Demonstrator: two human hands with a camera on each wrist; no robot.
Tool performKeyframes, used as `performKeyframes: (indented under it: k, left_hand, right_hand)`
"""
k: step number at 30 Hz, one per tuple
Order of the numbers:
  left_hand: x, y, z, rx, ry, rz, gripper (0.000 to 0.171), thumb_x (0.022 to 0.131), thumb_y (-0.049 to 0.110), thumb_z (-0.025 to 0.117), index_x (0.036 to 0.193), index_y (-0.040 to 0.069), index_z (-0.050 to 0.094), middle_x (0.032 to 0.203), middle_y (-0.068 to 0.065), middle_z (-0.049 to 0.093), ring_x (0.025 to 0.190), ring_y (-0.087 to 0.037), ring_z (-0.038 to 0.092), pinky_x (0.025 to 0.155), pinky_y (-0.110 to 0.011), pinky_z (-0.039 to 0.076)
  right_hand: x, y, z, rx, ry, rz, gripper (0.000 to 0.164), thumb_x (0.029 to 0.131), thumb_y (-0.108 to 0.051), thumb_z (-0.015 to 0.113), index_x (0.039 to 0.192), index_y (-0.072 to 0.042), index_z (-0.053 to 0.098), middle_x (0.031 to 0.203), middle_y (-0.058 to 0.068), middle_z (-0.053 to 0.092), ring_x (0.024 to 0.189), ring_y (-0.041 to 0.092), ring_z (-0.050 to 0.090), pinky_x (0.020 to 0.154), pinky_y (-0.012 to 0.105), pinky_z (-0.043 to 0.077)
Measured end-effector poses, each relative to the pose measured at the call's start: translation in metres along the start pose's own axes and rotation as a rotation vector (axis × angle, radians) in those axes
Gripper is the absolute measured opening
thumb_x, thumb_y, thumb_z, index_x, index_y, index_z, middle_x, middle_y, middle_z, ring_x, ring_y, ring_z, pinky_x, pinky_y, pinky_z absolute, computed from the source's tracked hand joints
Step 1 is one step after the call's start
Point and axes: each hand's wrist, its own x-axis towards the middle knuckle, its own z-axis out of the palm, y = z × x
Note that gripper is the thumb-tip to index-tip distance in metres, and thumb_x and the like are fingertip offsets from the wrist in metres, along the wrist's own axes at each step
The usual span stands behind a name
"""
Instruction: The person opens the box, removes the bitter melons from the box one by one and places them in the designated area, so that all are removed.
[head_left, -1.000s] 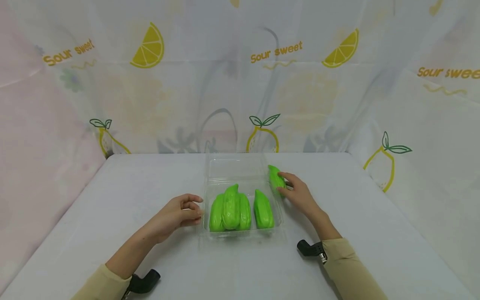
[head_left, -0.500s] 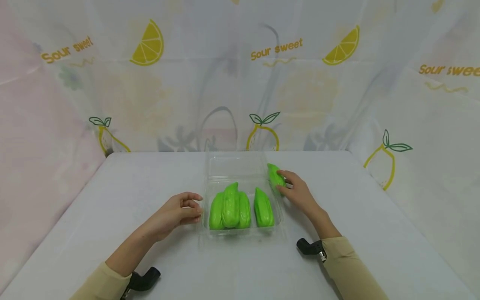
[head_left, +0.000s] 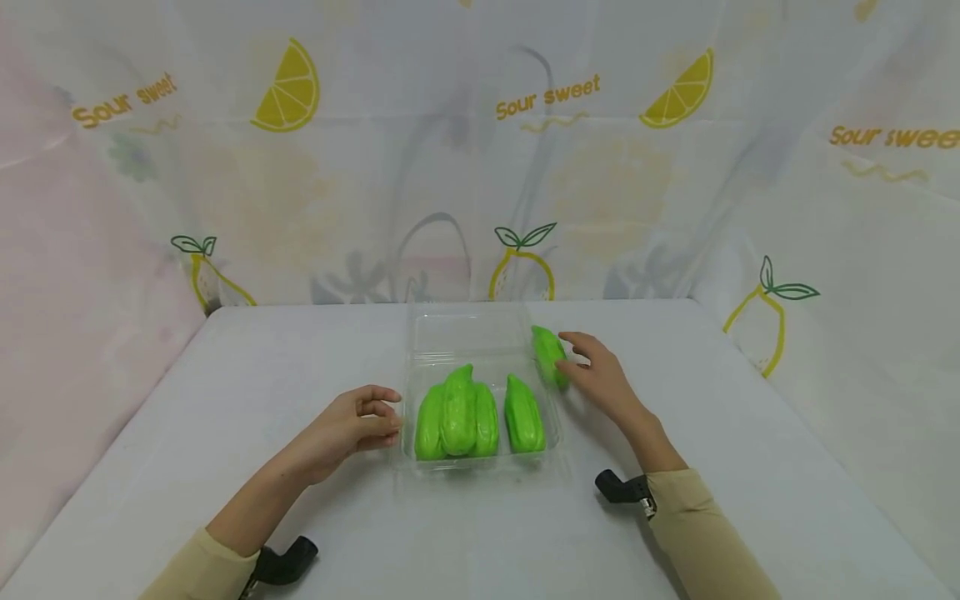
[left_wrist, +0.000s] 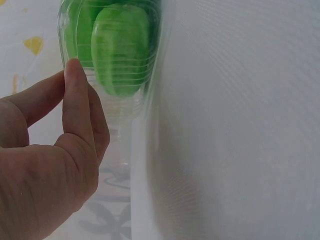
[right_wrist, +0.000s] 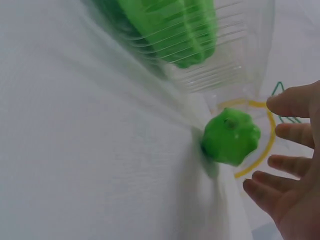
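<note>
A clear plastic clamshell box (head_left: 480, 465) lies with its lid raised behind it. Three bright green, ridged bitter melons (head_left: 459, 417) are bunched in its left part, and a single bitter melon (head_left: 525, 414) lies in the right part. My left hand (head_left: 352, 429) pinches the box's left rim between thumb and fingertips, as the left wrist view shows. Outside the box, by its right back corner, another bitter melon (head_left: 550, 354) rests on the table. My right hand (head_left: 600, 375) is right beside it, fingers spread and apart from the melon (right_wrist: 230, 137) in the right wrist view.
A white cloth covers the table (head_left: 315, 350). Behind it hangs a pale curtain (head_left: 360, 183) printed with lemons and words. Black wrist mounts (head_left: 288, 560) stick out from both sleeves near the table's front.
My right fingers have spread away from the outside bitter melon, which they held earlier. The left hand stays at the box rim. The head view shifts slightly.
</note>
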Motion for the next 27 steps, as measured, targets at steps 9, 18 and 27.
performKeyframes:
  k: [9, 18, 27]
  left_hand:
    - [0.0, 0.001, 0.0, 0.005, 0.018, -0.019, 0.049, 0.096, 0.006, 0.059, 0.137, -0.009, 0.038, 0.099, -0.007, 0.054, 0.089, -0.014, 0.065, 0.084, -0.026, 0.06]
    - [0.0, 0.002, 0.002, 0.011, 0.021, -0.017, 0.05, 0.096, 0.008, 0.061, 0.137, -0.009, 0.037, 0.1, -0.008, 0.053, 0.089, -0.014, 0.066, 0.083, -0.025, 0.06]
    - [0.001, 0.003, 0.003, 0.002, 0.011, -0.009, 0.052, 0.097, 0.008, 0.06, 0.139, -0.01, 0.036, 0.1, -0.007, 0.053, 0.088, -0.013, 0.066, 0.081, -0.024, 0.06]
  right_hand:
    - [-0.001, -0.022, -0.011, -0.001, -0.014, -0.011, 0.056, 0.098, -0.028, 0.061, 0.149, -0.016, 0.044, 0.156, 0.01, 0.04, 0.141, 0.035, 0.042, 0.112, 0.052, 0.044]
    - [-0.009, -0.049, -0.015, -0.017, -0.056, -0.084, 0.057, 0.097, -0.026, 0.064, 0.149, -0.014, 0.044, 0.154, 0.011, 0.043, 0.138, 0.037, 0.046, 0.112, 0.052, 0.043]
    - [-0.02, -0.08, 0.0, 0.012, -0.152, -0.11, 0.056, 0.096, -0.028, 0.066, 0.148, -0.019, 0.046, 0.153, 0.004, 0.044, 0.134, 0.032, 0.052, 0.11, 0.046, 0.048]
